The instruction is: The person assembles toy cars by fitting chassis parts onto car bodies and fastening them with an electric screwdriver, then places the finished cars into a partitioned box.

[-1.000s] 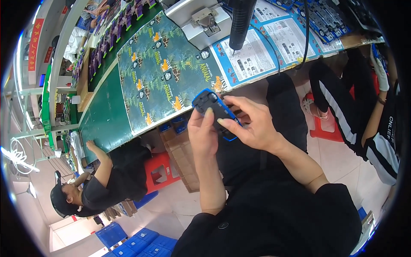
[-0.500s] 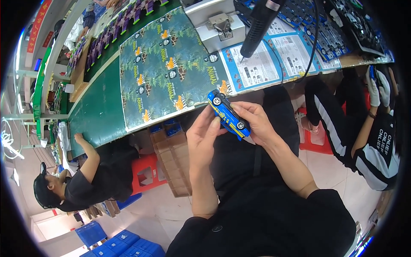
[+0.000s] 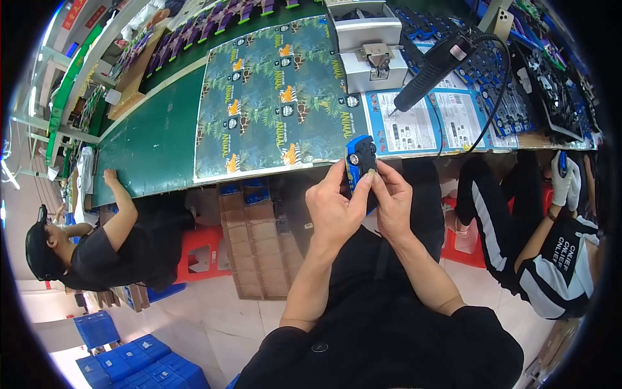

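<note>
A blue toy car (image 3: 363,154) with yellow markings and a dark underside stands nearly on end between my hands, just off the table's front edge. My left hand (image 3: 332,209) is closed around its left side. From the other side my right hand (image 3: 394,202) grips it, the thumbs close together on the car's lower part. Fingers and thumbs hide much of the lower half. Beyond the car, a black electric screwdriver (image 3: 431,76) slants over the table, its thin bit pointing down left. Beside it stands a grey metal box-shaped device (image 3: 372,68).
Sheets with a jungle animal print (image 3: 259,120) and blue-edged printed sheets (image 3: 414,126) cover the table (image 3: 146,142). Blue car parts (image 3: 505,107) lie at the back right, near a phone (image 3: 503,23). A compartmented carton (image 3: 256,253) sits below. Co-workers sit at both sides; one wears white gloves (image 3: 564,185).
The toy car has turned from a slant, wheeled side up, to nearly upright with more underside showing. My hands have drawn closer together around it. The whole view has shifted.
</note>
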Action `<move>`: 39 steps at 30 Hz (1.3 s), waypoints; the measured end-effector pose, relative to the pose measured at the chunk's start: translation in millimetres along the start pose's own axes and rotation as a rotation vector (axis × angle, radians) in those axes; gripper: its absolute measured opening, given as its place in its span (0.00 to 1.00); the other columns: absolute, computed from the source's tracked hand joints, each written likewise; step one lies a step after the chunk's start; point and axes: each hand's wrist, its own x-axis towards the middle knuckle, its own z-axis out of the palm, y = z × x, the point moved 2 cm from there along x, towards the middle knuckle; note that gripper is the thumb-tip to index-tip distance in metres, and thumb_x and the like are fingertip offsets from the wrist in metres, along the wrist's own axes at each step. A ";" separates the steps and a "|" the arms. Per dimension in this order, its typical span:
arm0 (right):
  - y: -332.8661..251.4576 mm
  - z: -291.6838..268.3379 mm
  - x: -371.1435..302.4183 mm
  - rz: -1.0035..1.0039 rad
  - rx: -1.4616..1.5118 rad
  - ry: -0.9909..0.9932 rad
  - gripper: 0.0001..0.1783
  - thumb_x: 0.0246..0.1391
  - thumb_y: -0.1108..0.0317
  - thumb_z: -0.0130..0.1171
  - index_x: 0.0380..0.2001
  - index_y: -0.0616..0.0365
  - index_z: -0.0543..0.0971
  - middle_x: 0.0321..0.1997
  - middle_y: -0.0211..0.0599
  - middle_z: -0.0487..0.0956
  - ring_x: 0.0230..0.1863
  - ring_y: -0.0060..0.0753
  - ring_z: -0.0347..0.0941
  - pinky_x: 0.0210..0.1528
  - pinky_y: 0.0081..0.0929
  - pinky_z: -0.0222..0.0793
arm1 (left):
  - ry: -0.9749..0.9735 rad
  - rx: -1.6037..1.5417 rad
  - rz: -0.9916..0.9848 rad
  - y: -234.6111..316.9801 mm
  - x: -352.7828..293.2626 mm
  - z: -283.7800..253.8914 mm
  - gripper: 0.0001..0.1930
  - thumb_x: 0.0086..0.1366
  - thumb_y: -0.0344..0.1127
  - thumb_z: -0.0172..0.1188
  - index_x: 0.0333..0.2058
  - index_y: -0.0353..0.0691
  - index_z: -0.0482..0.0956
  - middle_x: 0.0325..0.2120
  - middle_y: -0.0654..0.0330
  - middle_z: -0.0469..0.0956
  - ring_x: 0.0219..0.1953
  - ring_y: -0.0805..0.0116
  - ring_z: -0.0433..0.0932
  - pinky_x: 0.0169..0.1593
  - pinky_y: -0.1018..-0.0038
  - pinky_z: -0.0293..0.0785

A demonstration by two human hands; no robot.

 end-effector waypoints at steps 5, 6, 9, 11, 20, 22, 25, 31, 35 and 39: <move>5.2 -5.8 2.9 0.078 0.093 0.088 0.20 0.65 0.68 0.58 0.57 0.68 0.74 0.47 0.36 0.81 0.43 0.19 0.77 0.46 0.19 0.75 | -0.039 0.239 0.025 2.4 -0.1 6.1 0.31 0.57 0.46 0.69 0.53 0.28 0.74 0.30 0.47 0.82 0.29 0.52 0.83 0.35 0.64 0.78; 0.2 -1.3 4.3 0.161 0.159 0.073 0.20 0.66 0.67 0.57 0.57 0.67 0.74 0.46 0.34 0.81 0.41 0.17 0.77 0.43 0.18 0.75 | -0.032 0.237 0.070 7.5 -2.3 5.9 0.35 0.56 0.48 0.70 0.55 0.28 0.72 0.32 0.46 0.81 0.33 0.51 0.83 0.38 0.62 0.78; -3.6 5.5 5.8 0.249 0.222 0.071 0.20 0.66 0.64 0.57 0.56 0.65 0.75 0.43 0.31 0.81 0.38 0.15 0.77 0.36 0.15 0.75 | -0.053 0.235 0.039 14.4 -2.6 4.7 0.42 0.53 0.52 0.72 0.58 0.27 0.69 0.39 0.42 0.80 0.40 0.48 0.82 0.42 0.60 0.78; -3.5 5.0 5.8 0.310 0.272 0.079 0.19 0.66 0.64 0.56 0.55 0.65 0.75 0.41 0.30 0.81 0.37 0.16 0.77 0.37 0.17 0.76 | -0.064 0.244 0.015 14.7 -0.6 4.5 0.42 0.53 0.52 0.72 0.58 0.27 0.69 0.39 0.43 0.80 0.39 0.48 0.82 0.42 0.60 0.78; -0.8 1.7 -1.5 0.083 -0.012 0.096 0.19 0.66 0.69 0.56 0.56 0.68 0.74 0.44 0.35 0.81 0.42 0.18 0.77 0.40 0.18 0.76 | -0.119 -0.139 -0.113 -3.0 4.7 2.9 0.32 0.57 0.44 0.72 0.54 0.30 0.74 0.35 0.50 0.81 0.30 0.68 0.82 0.34 0.69 0.78; -20.3 11.9 -3.6 -0.034 -0.124 0.018 0.19 0.65 0.71 0.56 0.56 0.68 0.74 0.47 0.37 0.80 0.46 0.20 0.77 0.44 0.20 0.76 | -0.177 -0.486 -0.224 -15.2 7.5 -1.5 0.20 0.62 0.35 0.67 0.50 0.33 0.77 0.35 0.58 0.82 0.27 0.75 0.80 0.26 0.76 0.78; -37.1 21.8 -1.4 -0.290 -0.235 -0.072 0.22 0.58 0.75 0.63 0.56 0.68 0.75 0.54 0.44 0.78 0.54 0.31 0.76 0.55 0.28 0.73 | -0.279 -0.873 -0.328 -26.2 6.5 -14.8 0.19 0.64 0.29 0.63 0.53 0.33 0.73 0.43 0.54 0.81 0.40 0.66 0.82 0.33 0.73 0.83; -63.2 34.4 -7.2 -0.624 -0.728 -0.196 0.26 0.44 0.72 0.72 0.49 0.66 0.79 0.52 0.46 0.79 0.54 0.47 0.75 0.56 0.37 0.68 | -0.373 -1.245 -0.193 -37.3 -2.3 -7.8 0.33 0.60 0.35 0.69 0.61 0.34 0.65 0.65 0.43 0.62 0.64 0.53 0.67 0.65 0.58 0.67; -68.8 36.4 -9.4 -0.650 -0.820 -0.168 0.26 0.44 0.66 0.73 0.48 0.63 0.80 0.50 0.41 0.81 0.52 0.42 0.76 0.54 0.36 0.63 | -0.384 -1.240 -0.181 -45.3 -5.6 -3.1 0.38 0.57 0.41 0.72 0.62 0.36 0.65 0.67 0.41 0.59 0.66 0.51 0.65 0.66 0.58 0.66; -75.8 36.0 -11.5 -0.649 -0.857 -0.155 0.26 0.44 0.65 0.73 0.48 0.63 0.80 0.48 0.39 0.81 0.50 0.41 0.76 0.54 0.37 0.62 | -0.385 -1.222 -0.184 -52.6 -10.3 -0.3 0.39 0.56 0.44 0.73 0.63 0.38 0.65 0.68 0.40 0.55 0.67 0.51 0.63 0.66 0.57 0.65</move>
